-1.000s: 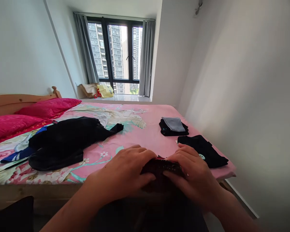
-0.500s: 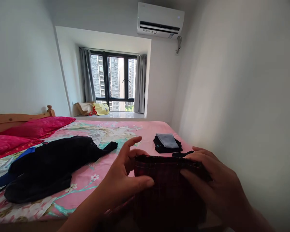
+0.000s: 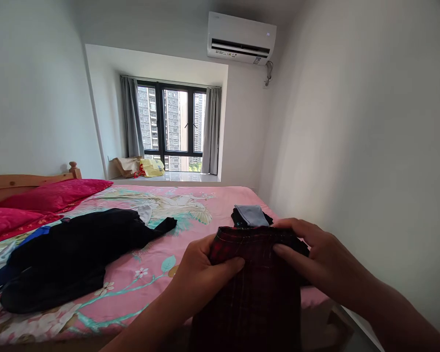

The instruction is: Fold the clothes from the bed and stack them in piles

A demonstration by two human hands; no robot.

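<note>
A dark red plaid garment (image 3: pixel 249 288) hangs in front of me, held up by its top edge; which kind of garment it is I cannot tell. My left hand (image 3: pixel 205 274) grips the left side of that edge, thumb on the near face and fingers behind. On the other side my right hand (image 3: pixel 311 252) pinches the edge the same way, its thumb pressed near the middle. Just beyond the garment, a grey folded cloth (image 3: pixel 252 215) lies on top of black folded clothing (image 3: pixel 238 221), partly covered from view.
A bed with a pink floral sheet (image 3: pixel 154 274) spreads ahead. Black clothing (image 3: pixel 77 249) lies in a heap at left, near red pillows (image 3: pixel 55 193) and a wooden headboard (image 3: pixel 25 181). Bags (image 3: pixel 152 167) rest on the window sill. A white wall (image 3: pixel 370 146) stands at right.
My left fingers, raised and spread before, have closed around the garment's edge. The garment has come up slightly and hides more of the folded stack. My view has shifted a little.
</note>
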